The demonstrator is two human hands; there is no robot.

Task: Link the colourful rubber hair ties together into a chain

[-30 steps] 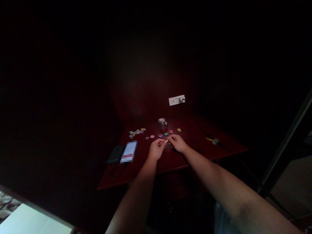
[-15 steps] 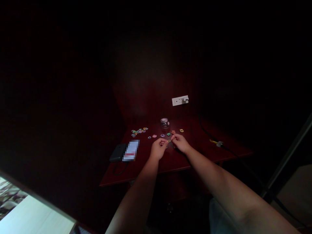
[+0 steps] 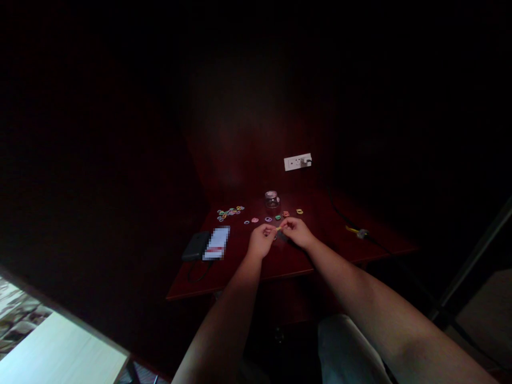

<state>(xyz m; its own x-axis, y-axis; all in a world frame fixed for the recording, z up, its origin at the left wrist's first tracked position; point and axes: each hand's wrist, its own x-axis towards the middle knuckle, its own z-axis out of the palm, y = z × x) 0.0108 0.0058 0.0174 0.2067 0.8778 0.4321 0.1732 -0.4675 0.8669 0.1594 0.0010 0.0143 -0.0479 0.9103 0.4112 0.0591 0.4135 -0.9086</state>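
My left hand (image 3: 262, 239) and my right hand (image 3: 297, 231) meet over the dark red table (image 3: 240, 269), their fingertips pinched on the two ends of a small yellow hair tie (image 3: 279, 229). It looks like a narrow strip between them. Just beyond the fingers lies a loose row of small hair ties: a blue one (image 3: 247, 222), a pink one (image 3: 255, 220), a purple one (image 3: 268, 219), a green one (image 3: 278, 217), an orange-red one (image 3: 286, 214) and a yellow one (image 3: 300, 212). Something small under my left fingertips is mostly hidden.
A clear jar (image 3: 272, 201) with a pinkish lid stands behind the row. Many mixed hair ties (image 3: 230, 213) lie at the back left. A phone (image 3: 217, 243) and a black power bank (image 3: 196, 246) sit left. A cable (image 3: 362, 233) crosses the right side below a wall socket (image 3: 297, 162).
My right fingertips have come in to the yellow hair tie, which only the left hand held before. It appeared as a ring and now looks like a strip. The view has shifted slightly.
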